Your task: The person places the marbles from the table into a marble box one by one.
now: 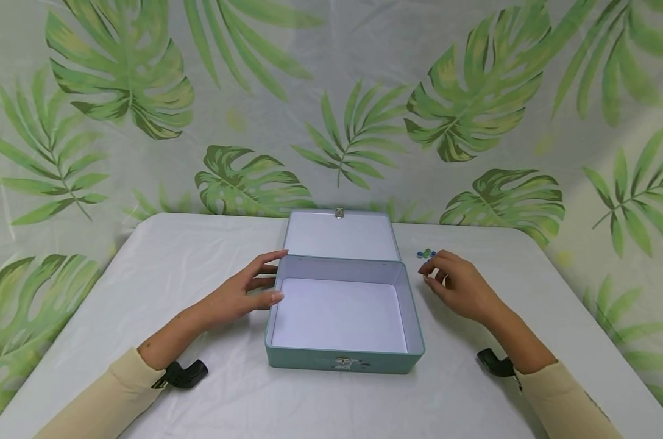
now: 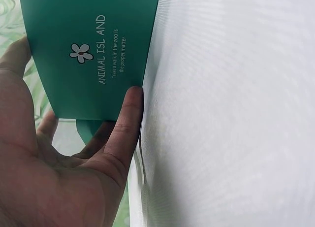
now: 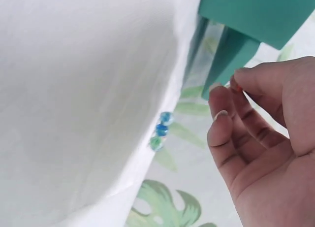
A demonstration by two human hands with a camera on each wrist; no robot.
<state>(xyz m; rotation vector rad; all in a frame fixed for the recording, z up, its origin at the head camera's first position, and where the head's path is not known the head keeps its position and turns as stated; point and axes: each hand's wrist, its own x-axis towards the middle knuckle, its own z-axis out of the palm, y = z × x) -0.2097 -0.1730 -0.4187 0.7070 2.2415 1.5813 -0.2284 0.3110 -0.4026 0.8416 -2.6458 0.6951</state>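
A teal-green tin box (image 1: 345,361) stands on the table, its hinged lid (image 1: 339,235) lying back and its pale inside bare. My left hand (image 1: 244,289) rests against the box's left side and back corner, thumb at the rim and fingers fairly straight. The left wrist view shows printed words and a flower (image 2: 81,53) on that side. To the right of the box, my right hand (image 1: 460,286) pinches a small marble (image 3: 236,85) between thumb and index finger; only a reddish bit shows. Beyond its fingertips lie several blue and green glass marbles (image 1: 427,253).
A white cloth covers the table (image 1: 211,384). Behind it hangs a leaf-patterned curtain (image 1: 359,55), close to the back edge. The raised lid reaches nearly to that edge. A black wrist camera (image 1: 186,374) sits under each sleeve end.
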